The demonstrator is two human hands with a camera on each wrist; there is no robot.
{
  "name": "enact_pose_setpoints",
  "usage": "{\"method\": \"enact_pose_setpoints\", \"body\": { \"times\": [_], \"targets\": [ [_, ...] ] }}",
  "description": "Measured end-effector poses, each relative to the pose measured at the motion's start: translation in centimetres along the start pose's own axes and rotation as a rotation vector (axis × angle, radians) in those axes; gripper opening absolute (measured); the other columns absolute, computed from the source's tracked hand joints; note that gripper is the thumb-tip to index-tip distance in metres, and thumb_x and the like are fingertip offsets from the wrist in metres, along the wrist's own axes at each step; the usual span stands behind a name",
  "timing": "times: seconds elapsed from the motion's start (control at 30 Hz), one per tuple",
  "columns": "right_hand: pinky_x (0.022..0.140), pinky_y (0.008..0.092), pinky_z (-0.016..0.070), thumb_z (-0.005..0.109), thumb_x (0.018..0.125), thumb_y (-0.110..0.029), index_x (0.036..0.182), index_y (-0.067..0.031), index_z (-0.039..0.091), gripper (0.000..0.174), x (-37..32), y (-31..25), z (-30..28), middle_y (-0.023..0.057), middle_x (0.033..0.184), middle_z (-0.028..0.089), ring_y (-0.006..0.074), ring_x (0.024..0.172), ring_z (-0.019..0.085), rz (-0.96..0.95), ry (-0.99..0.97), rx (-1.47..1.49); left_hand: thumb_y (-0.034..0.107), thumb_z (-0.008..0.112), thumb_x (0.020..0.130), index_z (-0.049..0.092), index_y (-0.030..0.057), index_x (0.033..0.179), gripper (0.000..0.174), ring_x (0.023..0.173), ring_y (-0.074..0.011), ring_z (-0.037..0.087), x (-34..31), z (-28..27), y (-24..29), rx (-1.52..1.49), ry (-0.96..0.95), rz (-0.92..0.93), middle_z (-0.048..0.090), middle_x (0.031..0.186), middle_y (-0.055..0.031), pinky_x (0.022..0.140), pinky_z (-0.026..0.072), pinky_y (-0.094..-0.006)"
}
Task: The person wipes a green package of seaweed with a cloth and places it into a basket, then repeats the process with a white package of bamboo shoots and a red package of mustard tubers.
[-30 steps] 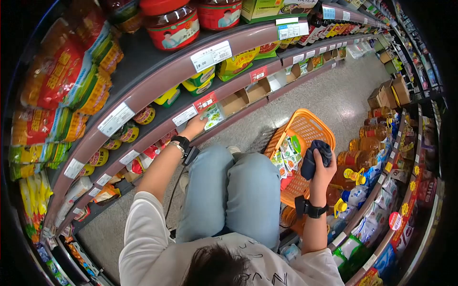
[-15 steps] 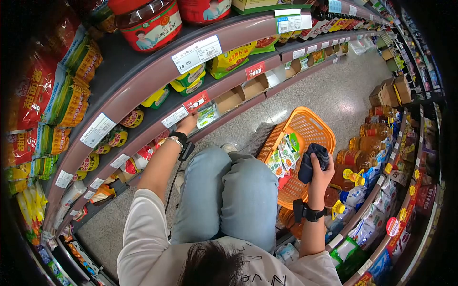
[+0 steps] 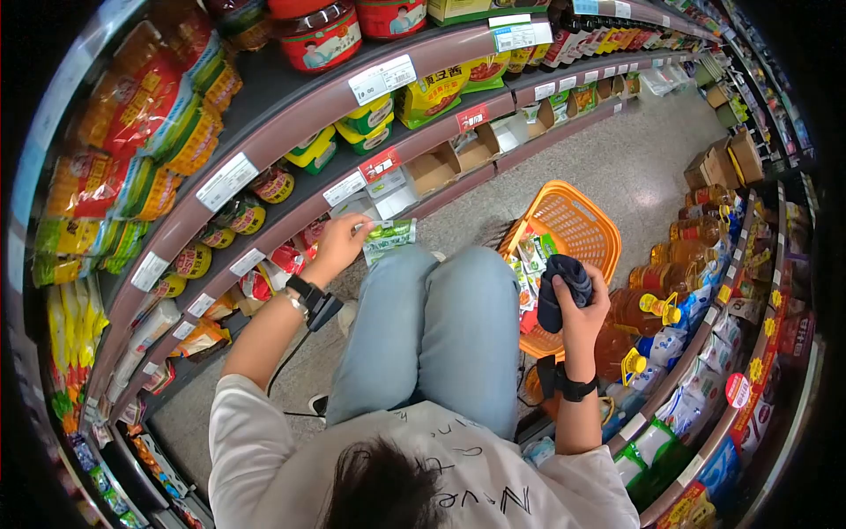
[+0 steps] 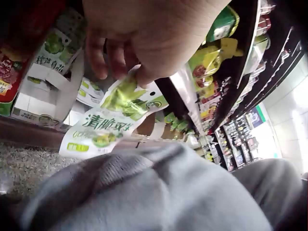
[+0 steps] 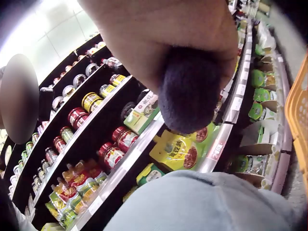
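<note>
Over knees | green packet pinched under left grip | right grip clutches dark cloth

Packet: thin plastic film is noted; glossy, printed green and white, creased where it is pinched.
Dark cloth bundle: soft fabric is recorded; matt, with a fine fuzzy nap seen in the right wrist view.
Basket: orange moulded plastic lattice is seen; smooth, faintly shiny.
Trousers: pale blue denim is noted; matt, with a woven grain.
Floor: a speckled hard surface is observed; polished, with lamp glare reflected.
Shelf trays: brown cardboard is recorded; matt.
Shelf edge strips: a smooth satin sheen is seen; the material cannot be told.
Oil bottles: clear plastic is noted; glossy.
Price labels: white paper is recorded; flat finish.
</note>
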State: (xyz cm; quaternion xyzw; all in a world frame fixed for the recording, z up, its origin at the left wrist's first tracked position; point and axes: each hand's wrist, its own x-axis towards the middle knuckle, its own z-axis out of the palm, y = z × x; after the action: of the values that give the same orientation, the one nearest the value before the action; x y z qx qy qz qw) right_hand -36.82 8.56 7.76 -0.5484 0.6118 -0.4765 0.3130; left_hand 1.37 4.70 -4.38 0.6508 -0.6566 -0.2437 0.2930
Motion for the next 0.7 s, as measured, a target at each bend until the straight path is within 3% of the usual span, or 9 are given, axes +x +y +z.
{"method": "enact_pose_setpoints", "body": {
  "times": [0.17, 0.27, 0.4, 0.5, 0.53, 0.63, 0.7],
  "targets": [
    [0.086, 0.0301, 0.0466, 0.075, 0.074, 0.000, 0.099, -0.0020, 0.058, 0.030, -2.1, -3.9, 0.3, 0.0078, 0.101, 0.064, 0.0160, 0.095, 0.060, -0.158, -0.195, 0.099, 0.011, 0.066, 0.084, 0.069, 0.0056, 0.090, 0.009, 0.087, -0.0239, 0.056, -4.1, -5.7, 7.0, -0.111, 0.196, 0.121, 0.069, 0.090, -0.0059, 0.075, 0.0459, -0.0334],
    [0.090, 0.0348, 0.0460, 0.076, 0.069, -0.001, 0.096, -0.0029, 0.059, 0.031, -2.7, -6.1, 1.5, 0.0136, 0.112, 0.063, 0.0254, 0.102, 0.061, -0.366, -0.397, 0.116, 0.011, 0.067, 0.086, 0.070, 0.0046, 0.096, 0.012, 0.083, -0.0186, 0.058, -6.2, -8.6, 11.1, -0.221, 0.249, 0.125, 0.070, 0.089, -0.0062, 0.075, 0.0469, -0.0302],
    [0.089, 0.0341, 0.0460, 0.077, 0.069, -0.004, 0.096, -0.0040, 0.064, 0.030, -4.1, -8.2, 3.6, 0.0151, 0.115, 0.062, 0.0302, 0.104, 0.061, -0.458, -0.596, 0.057, 0.013, 0.067, 0.089, 0.069, -0.0027, 0.097, 0.018, 0.081, -0.0100, 0.061, -9.0, -9.4, 15.2, -0.685, 0.139, -0.035, 0.070, 0.089, -0.0061, 0.076, 0.0480, -0.0246],
    [0.085, 0.0335, 0.0470, 0.076, 0.069, -0.005, 0.096, -0.0031, 0.065, 0.029, -5.0, -7.5, 4.3, 0.0141, 0.109, 0.064, 0.0281, 0.099, 0.062, -0.407, -0.764, 0.122, 0.015, 0.066, 0.090, 0.068, -0.0051, 0.098, 0.022, 0.080, -0.0069, 0.061, -9.9, -9.1, 17.1, -0.905, 0.071, -0.084, 0.069, 0.090, -0.0049, 0.075, 0.0481, -0.0220],
    [0.082, 0.0321, 0.0480, 0.075, 0.070, -0.004, 0.097, -0.0017, 0.064, 0.029, -5.1, -7.8, 3.9, 0.0128, 0.099, 0.065, 0.0263, 0.092, 0.064, -0.284, -0.866, 0.071, 0.016, 0.066, 0.090, 0.068, -0.0047, 0.098, 0.022, 0.081, -0.0072, 0.061, -10.0, -8.6, 17.4, -0.978, 0.059, -0.116, 0.069, 0.090, -0.0048, 0.075, 0.0481, -0.0221],
    [0.078, 0.0278, 0.0478, 0.076, 0.071, -0.002, 0.096, -0.0007, 0.065, 0.028, -6.3, -7.1, 3.8, 0.0079, 0.089, 0.066, 0.0189, 0.083, 0.063, -0.267, -0.794, 0.090, 0.018, 0.064, 0.092, 0.063, -0.0022, 0.111, 0.028, 0.091, -0.0103, 0.062, -10.6, -7.0, 16.6, -1.219, -0.085, -0.193, 0.067, 0.102, -0.0062, 0.083, 0.0488, -0.0256],
    [0.078, 0.0279, 0.0476, 0.075, 0.072, -0.002, 0.096, 0.0009, 0.064, 0.027, -6.6, -7.2, 3.3, 0.0084, 0.089, 0.065, 0.0183, 0.084, 0.063, -0.222, -0.744, 0.132, 0.017, 0.063, 0.092, 0.058, -0.0011, 0.119, 0.033, 0.099, -0.0121, 0.061, -11.5, -5.5, 16.7, -1.350, -0.203, -0.235, 0.064, 0.111, -0.0073, 0.088, 0.0485, -0.0282]
  ]
}}
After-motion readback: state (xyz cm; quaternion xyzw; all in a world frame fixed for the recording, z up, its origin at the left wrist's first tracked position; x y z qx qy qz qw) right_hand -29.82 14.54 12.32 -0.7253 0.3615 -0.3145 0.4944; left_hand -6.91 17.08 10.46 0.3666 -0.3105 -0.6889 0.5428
